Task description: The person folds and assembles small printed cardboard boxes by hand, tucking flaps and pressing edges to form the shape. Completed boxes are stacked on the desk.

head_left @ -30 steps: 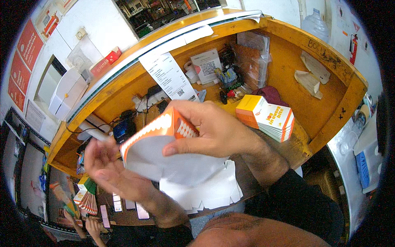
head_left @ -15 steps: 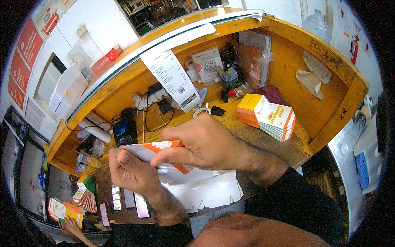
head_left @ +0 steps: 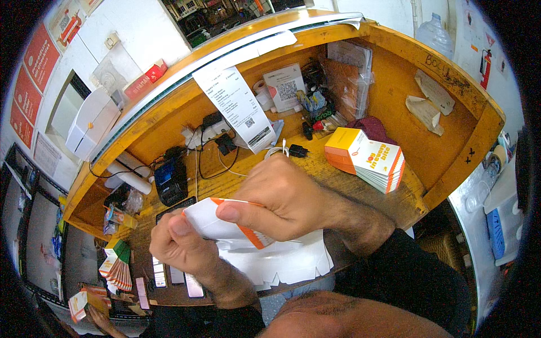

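Both my hands hold one orange-and-white paperboard carton (head_left: 214, 218) up over the counter. My right hand (head_left: 279, 197) is closed round its far side, the thumb lying along the white face. With thumb and fingers pinched together, my left hand (head_left: 183, 242) grips the carton's left end. The palms hide much of its shape. Under my hands lie white unfolded card sheets (head_left: 298, 262) with notched edges. To the right stands a stack of nested yellow, orange and white cartons (head_left: 366, 160).
Several phones (head_left: 194, 286) lie left of my left wrist. A black receipt printer (head_left: 171, 179), a charger (head_left: 297, 151) and cables are behind my hands. A long receipt (head_left: 234, 107) hangs from the shelf edge. At lower left, another person's hand (head_left: 101, 324) holds a carton (head_left: 79, 307).
The carton has turned, so more of its plain white side now shows. My right thumb has shifted slightly right. The other person's carton at lower left has tilted and dropped lower.
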{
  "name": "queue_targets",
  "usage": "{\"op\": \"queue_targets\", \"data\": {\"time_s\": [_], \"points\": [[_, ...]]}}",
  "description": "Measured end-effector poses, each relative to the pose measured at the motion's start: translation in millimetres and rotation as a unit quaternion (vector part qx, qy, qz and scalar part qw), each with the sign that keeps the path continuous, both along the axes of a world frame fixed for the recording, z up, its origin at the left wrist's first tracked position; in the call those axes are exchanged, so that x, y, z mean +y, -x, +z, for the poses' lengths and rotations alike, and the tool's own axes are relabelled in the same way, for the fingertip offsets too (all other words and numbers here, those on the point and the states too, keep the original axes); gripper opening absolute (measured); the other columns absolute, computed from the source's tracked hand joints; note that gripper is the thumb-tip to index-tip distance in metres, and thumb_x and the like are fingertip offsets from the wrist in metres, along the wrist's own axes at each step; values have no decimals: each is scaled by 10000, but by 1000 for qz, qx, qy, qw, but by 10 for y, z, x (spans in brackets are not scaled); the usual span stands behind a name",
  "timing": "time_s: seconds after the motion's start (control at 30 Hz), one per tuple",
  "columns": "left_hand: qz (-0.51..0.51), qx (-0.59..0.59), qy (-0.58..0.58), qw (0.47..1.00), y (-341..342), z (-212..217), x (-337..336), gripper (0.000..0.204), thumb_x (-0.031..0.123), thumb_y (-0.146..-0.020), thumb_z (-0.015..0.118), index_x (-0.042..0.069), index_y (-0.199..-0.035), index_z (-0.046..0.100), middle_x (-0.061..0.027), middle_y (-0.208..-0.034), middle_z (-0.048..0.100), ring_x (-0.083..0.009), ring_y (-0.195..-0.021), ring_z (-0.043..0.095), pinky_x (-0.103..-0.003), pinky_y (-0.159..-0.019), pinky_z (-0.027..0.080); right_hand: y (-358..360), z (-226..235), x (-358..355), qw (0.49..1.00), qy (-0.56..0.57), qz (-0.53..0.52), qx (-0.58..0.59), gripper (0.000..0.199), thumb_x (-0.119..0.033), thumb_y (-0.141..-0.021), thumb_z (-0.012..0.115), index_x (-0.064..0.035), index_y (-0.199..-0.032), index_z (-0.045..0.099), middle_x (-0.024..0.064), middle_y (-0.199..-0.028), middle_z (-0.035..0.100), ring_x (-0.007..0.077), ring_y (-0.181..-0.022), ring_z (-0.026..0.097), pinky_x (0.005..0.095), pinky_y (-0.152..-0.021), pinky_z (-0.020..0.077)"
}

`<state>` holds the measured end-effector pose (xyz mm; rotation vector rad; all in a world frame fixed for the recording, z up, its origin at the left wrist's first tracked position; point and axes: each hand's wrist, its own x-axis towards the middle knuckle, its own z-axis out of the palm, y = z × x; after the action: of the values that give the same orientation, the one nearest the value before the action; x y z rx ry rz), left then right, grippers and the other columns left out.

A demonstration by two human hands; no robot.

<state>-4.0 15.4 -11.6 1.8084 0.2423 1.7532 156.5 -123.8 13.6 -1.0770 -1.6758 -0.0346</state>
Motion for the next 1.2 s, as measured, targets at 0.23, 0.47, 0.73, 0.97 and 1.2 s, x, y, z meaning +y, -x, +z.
{"op": "queue_targets", "data": {"time_s": [0.23,0.47,0.73,0.97,1.2], "points": [[297,-224,121,920,77,386,302,654,545,-1203,422,-16,-1127,750,-192,-1007,719,-269,-791,679,-439,-675,567,-93,-30,99,998,-48,-28,-31,300,-328,-1037,768,-43,-1121,811,182,-912,788,384,-861,791,447,-751,610],[114,-225,79,964,90,435,510,475,351,-1201,493,-29,-1479,546,-272,-1473,590,-343,-1390,608,-497,-1152,511,-118,37,15,986,27,-162,22,280,-244,-1022,790,-2,-1162,796,199,-961,811,334,-890,821,431,-766,623],[-161,40,-65,984,-105,74,37,599,466,-1115,631,-72,-1372,583,-220,-1318,674,-324,-1248,675,-472,-1104,512,22,-105,220,948,-193,-236,-90,551,-74,-855,808,-73,-1401,732,156,-1305,776,321,-1132,787,452,-947,643],[-164,-119,226,953,-53,140,58,548,311,-1105,656,-76,-1481,559,-225,-1423,650,-342,-1312,668,-520,-1160,519,135,-34,259,939,-207,-212,-175,447,-217,-958,735,-207,-1404,745,95,-1456,696,324,-1342,681,488,-1091,582],[-342,-150,241,896,155,105,265,577,409,-1146,504,-41,-1499,581,-233,-1469,668,-339,-1323,678,-499,-1133,544,59,19,145,926,-217,-233,-201,466,-215,-967,713,-226,-1433,727,94,-1482,683,329,-1363,666,513,-1111,566]]}}
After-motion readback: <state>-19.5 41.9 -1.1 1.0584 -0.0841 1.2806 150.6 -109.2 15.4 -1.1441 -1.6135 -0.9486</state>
